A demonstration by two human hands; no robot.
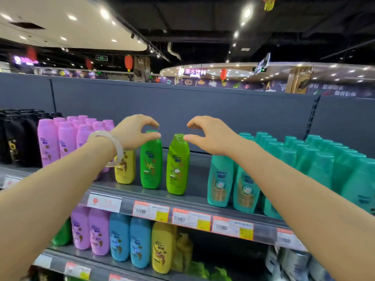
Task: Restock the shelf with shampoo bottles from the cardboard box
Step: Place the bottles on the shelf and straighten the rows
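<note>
Two green shampoo bottles stand upright, side by side, at the front of the top shelf point(194, 175). My left hand point(135, 132), with a pale bangle on its wrist, hovers over the cap of the dark green bottle point(151, 165). Its thumb lies across the front of the cap and its fingers curl just above it. My right hand point(211, 136) is beside the light green bottle point(177, 167). The thumb tip touches the cap's right edge and the fingers are spread above it. The cardboard box is out of view.
A yellow bottle point(125, 169) stands just left of the green pair, with pink bottles point(67, 138) and black ones point(18, 136) further left. Teal bottles point(300, 165) fill the right. A gap lies between the light green and teal bottles. The lower shelf point(129, 265) holds purple, blue and yellow bottles.
</note>
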